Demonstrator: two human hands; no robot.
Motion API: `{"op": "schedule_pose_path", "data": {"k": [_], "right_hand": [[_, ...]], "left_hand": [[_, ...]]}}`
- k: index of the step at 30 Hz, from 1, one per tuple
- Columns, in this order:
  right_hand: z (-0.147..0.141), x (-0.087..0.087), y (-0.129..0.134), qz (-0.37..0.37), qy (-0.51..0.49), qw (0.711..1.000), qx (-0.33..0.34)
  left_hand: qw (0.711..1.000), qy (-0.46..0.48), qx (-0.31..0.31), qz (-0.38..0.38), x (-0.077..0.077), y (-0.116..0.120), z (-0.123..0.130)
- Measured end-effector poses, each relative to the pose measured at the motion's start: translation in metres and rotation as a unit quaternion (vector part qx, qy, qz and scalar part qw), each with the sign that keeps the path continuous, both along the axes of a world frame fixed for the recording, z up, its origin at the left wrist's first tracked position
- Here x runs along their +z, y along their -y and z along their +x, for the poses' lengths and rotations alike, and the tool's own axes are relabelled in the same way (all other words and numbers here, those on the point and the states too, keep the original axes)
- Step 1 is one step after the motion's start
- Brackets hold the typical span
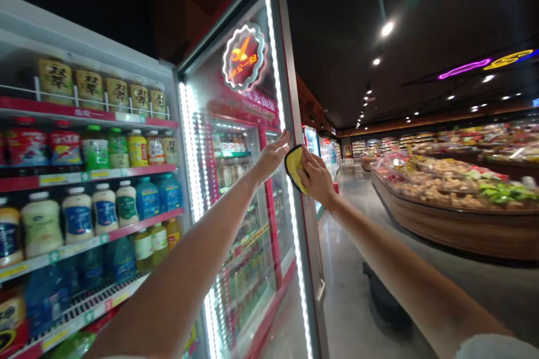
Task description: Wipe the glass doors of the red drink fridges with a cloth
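Observation:
A glass cooler door [248,190] with bright light strips stands swung out in front of me. My right hand [316,175] presses a yellow cloth with a dark border [296,169] against the door's outer edge, its fingers bent over the cloth. Just left of it, my left hand [272,158] reaches to the inner side of the door near the light strip, fingers stretched out and holding nothing. Whether its fingertips touch the glass or the frame, I cannot tell. A round lit sign [245,58] shows in the upper glass.
To the left, the cooler's shelves [143,170] carry several rows of bottles, with white bottles [77,216] on a middle level. A dark bin-like object [387,297] stands on the floor at right. Beyond it curves a wooden produce stand [455,224] along an aisle.

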State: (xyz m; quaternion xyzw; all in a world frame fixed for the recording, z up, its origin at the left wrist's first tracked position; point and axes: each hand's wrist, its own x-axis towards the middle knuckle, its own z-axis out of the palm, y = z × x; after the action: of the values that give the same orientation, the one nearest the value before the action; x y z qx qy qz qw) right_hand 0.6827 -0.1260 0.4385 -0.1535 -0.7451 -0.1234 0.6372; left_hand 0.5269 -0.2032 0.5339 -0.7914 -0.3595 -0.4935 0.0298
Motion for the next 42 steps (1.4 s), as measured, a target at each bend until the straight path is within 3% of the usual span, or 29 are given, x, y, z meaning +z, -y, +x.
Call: {"op": "schedule_pose_path", "data": {"k": [7,13,15,17,20,22,24,27,29,31,35,37,39,42], "right_hand": [[-0.02,-0.083,0.025,-0.055,-0.044,0.995,-0.073],[-0.038,-0.213,0.063,-0.17,-0.077,0.976,-0.11],[-0.043,-0.235,0.072,-0.194,-0.086,0.97,-0.116],[-0.048,-0.226,0.076,-0.212,-0.101,0.964,-0.122],[-0.054,-0.181,0.073,-0.238,-0.125,0.953,-0.141],[-0.057,-0.167,0.072,-0.244,-0.126,0.949,-0.154],[-0.057,-0.184,0.079,-0.247,-0.121,0.948,-0.162],[-0.058,-0.249,0.1,-0.277,-0.107,0.94,-0.168],[-0.06,-0.28,0.113,-0.312,-0.099,0.929,-0.174],[-0.064,-0.279,0.118,-0.33,-0.107,0.92,-0.181],[-0.07,-0.21,0.108,-0.311,-0.141,0.922,-0.182],[-0.071,-0.194,0.108,-0.303,-0.132,0.925,-0.187],[-0.071,-0.211,0.119,-0.318,-0.11,0.92,-0.201],[-0.069,-0.271,0.146,-0.382,-0.066,0.895,-0.223]], "left_hand": [[0.996,-0.081,0.048,0.007,-0.055,0.005,0.005],[0.99,-0.128,0.062,-0.016,-0.099,0.021,-0.003],[0.983,-0.167,0.076,-0.019,-0.108,0.029,-0.006],[0.973,-0.208,0.096,-0.001,-0.112,0.036,-0.007],[0.955,-0.264,0.119,0.06,-0.11,0.044,-0.003],[0.942,-0.305,0.112,0.089,-0.108,0.045,0.002],[0.932,-0.337,0.099,0.091,-0.107,0.043,0.005],[0.931,-0.346,0.089,0.078,-0.11,0.038,0.005],[0.933,-0.342,0.077,0.082,-0.113,0.036,0.002],[0.932,-0.342,0.07,0.094,-0.115,0.038,-0.001],[0.921,-0.364,0.085,0.107,-0.114,0.049,-0.002],[0.904,-0.395,0.114,0.12,-0.113,0.055,-0.002],[0.882,-0.425,0.148,0.141,-0.112,0.06,-0.002],[0.872,-0.431,0.161,0.165,-0.113,0.063,-0.006]]}}
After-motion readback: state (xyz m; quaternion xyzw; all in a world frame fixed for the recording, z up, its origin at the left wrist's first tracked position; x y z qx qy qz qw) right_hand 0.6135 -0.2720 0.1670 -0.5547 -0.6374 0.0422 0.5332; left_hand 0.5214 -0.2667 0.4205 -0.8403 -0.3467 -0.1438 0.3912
